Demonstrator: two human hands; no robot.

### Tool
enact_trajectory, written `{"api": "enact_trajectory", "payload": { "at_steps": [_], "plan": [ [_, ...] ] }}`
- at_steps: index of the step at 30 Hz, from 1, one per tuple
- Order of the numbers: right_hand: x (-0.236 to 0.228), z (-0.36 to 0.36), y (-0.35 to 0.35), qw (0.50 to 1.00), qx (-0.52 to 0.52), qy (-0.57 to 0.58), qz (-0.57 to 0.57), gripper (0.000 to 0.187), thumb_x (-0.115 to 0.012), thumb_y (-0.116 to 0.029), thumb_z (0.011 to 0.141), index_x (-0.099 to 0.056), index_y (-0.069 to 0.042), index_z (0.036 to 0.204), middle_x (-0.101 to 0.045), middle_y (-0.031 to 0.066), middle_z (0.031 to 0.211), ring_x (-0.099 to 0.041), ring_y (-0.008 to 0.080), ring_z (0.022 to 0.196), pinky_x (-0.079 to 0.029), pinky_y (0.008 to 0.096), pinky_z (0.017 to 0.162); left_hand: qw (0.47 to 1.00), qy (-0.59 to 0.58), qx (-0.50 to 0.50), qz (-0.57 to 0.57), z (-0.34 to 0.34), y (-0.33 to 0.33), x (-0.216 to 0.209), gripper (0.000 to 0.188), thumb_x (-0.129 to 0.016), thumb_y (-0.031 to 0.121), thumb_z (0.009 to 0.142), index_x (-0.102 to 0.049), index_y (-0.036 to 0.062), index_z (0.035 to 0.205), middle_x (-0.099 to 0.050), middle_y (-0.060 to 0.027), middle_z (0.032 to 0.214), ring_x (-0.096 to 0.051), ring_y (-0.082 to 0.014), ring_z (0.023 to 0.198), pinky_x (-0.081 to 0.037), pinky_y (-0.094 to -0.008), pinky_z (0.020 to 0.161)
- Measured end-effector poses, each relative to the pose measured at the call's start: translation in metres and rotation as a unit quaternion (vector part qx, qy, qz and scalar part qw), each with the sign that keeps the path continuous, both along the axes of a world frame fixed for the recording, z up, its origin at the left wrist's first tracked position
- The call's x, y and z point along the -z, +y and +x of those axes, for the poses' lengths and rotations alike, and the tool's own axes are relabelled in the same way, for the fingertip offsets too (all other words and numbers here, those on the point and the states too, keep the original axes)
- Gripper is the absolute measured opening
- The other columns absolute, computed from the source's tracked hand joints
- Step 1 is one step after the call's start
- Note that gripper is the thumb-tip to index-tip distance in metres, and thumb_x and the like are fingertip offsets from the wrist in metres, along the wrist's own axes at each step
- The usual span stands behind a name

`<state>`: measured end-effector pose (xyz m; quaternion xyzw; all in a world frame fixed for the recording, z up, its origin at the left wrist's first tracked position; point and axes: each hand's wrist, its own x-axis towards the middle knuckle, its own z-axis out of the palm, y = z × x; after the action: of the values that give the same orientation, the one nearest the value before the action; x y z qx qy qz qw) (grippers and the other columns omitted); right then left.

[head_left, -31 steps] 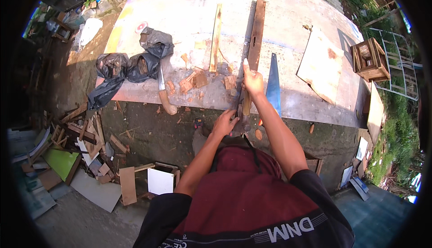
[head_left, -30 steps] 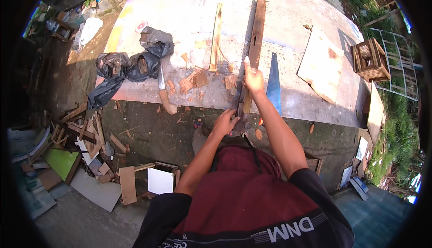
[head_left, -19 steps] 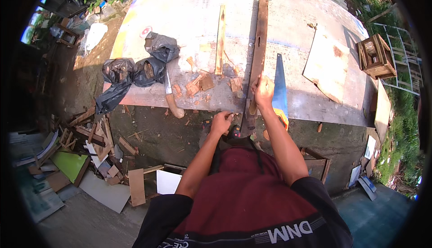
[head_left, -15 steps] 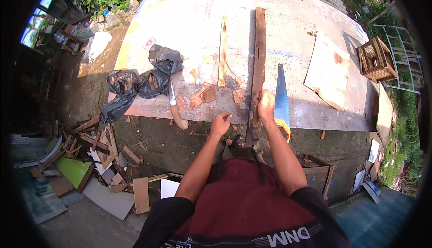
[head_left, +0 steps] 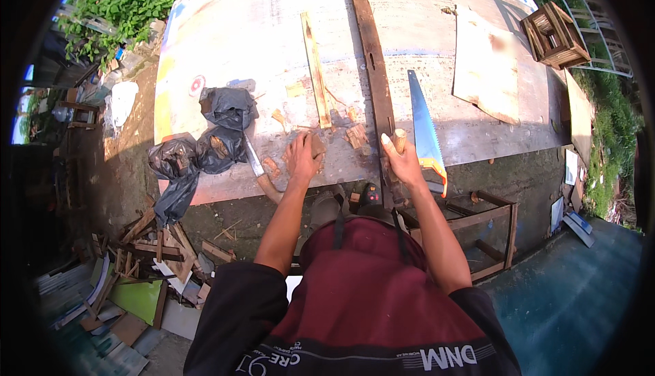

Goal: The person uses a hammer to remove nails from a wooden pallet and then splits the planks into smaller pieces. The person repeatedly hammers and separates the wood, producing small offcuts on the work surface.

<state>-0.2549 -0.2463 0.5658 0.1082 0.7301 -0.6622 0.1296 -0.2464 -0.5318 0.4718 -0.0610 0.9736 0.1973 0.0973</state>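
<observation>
My left hand [head_left: 301, 159] is at the near edge of the metal-topped table, its fingers curled round a small wood block [head_left: 318, 146]. In my right hand [head_left: 405, 164] is a short, light wooden piece with a rounded top [head_left: 400, 136], like a tool handle; my fist hides its lower part. Beside that hand lies a long dark wooden plank [head_left: 372, 55] with a slot in it, its near end past the table edge. A handsaw [head_left: 426, 123] with a blue blade and orange handle rests just right of my right hand.
Wood chunks [head_left: 355, 136] and a pale strip [head_left: 314, 69] lie on the table [head_left: 273, 35]. A wooden-handled knife [head_left: 258, 164] is beside black plastic bags [head_left: 228, 113]. At right are a stained sheet [head_left: 486, 69] and a slatted crate [head_left: 556, 35]. Scrap wood [head_left: 150, 246] covers the floor at left.
My left hand has gone forward and left from over the table's edge onto the wood block. My right hand has turned, so the wooden piece's top now shows. The whole view has shifted.
</observation>
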Motion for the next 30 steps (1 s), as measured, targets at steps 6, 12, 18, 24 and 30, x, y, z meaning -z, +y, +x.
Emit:
{"api": "enact_trajectory", "payload": {
  "at_steps": [6, 12, 18, 24, 30],
  "plan": [
    [0.025, -0.027, -0.014, 0.989, 0.056, 0.043, 0.128, 0.060, -0.069, -0.051, 0.096, -0.058, 0.000, 0.067, -0.054, 0.0044, 0.056, -0.048, 0.0103, 0.053, -0.040, 0.0342, 0.049, 0.990, 0.069, -0.006, 0.126, 0.028, 0.024, -0.031, 0.079, -0.082, 0.030, 0.082, -0.046, 0.0084, 0.149, -0.046, -0.0172, 0.146, -0.051, -0.0385, 0.131, -0.044, -0.0497, 0.108],
    [0.010, -0.052, -0.009, 0.996, 0.032, -0.068, 0.046, 0.061, -0.064, -0.060, 0.096, -0.053, -0.008, 0.067, -0.049, 0.0022, 0.050, -0.049, 0.0138, 0.041, -0.041, 0.0329, 0.040, 0.952, 0.033, 0.030, 0.303, 0.076, 0.081, -0.040, 0.078, -0.086, 0.023, 0.077, -0.048, 0.0039, 0.142, -0.057, -0.0220, 0.137, -0.055, -0.0413, 0.128, -0.048, -0.0470, 0.105],
    [-0.005, -0.079, -0.025, 0.978, -0.045, -0.176, 0.101, 0.058, -0.068, -0.056, 0.094, -0.049, -0.002, 0.089, -0.048, 0.0025, 0.060, -0.049, 0.0130, 0.045, -0.045, 0.0315, 0.040, 0.933, 0.064, 0.056, 0.350, 0.113, 0.144, -0.027, 0.076, -0.088, 0.019, 0.074, -0.051, 0.0045, 0.139, -0.058, -0.0195, 0.132, -0.058, -0.0397, 0.120, -0.050, -0.0454, 0.100],
    [0.020, -0.101, -0.035, 0.971, -0.097, -0.195, 0.094, 0.056, -0.066, -0.053, 0.096, -0.050, 0.000, 0.088, -0.053, 0.0067, 0.066, -0.051, 0.0145, 0.046, -0.046, 0.0339, 0.040, 0.917, 0.075, 0.034, 0.391, 0.121, 0.151, -0.038, 0.077, -0.089, 0.017, 0.072, -0.052, 0.0040, 0.139, -0.055, -0.0165, 0.132, -0.061, -0.0321, 0.116, -0.054, -0.0386, 0.093],
    [0.024, -0.099, -0.033, 0.975, -0.072, -0.204, 0.052, 0.051, -0.067, -0.045, 0.098, -0.056, 0.002, 0.081, -0.055, 0.0095, 0.065, -0.052, 0.0183, 0.046, -0.046, 0.0375, 0.039, 0.899, 0.043, -0.098, 0.424, 0.119, 0.189, -0.030, 0.101, -0.093, 0.019, 0.070, -0.033, 0.0025, 0.151, -0.061, -0.0186, 0.132, -0.066, -0.0300, 0.108, -0.056, -0.0393, 0.093]
  ]
}}
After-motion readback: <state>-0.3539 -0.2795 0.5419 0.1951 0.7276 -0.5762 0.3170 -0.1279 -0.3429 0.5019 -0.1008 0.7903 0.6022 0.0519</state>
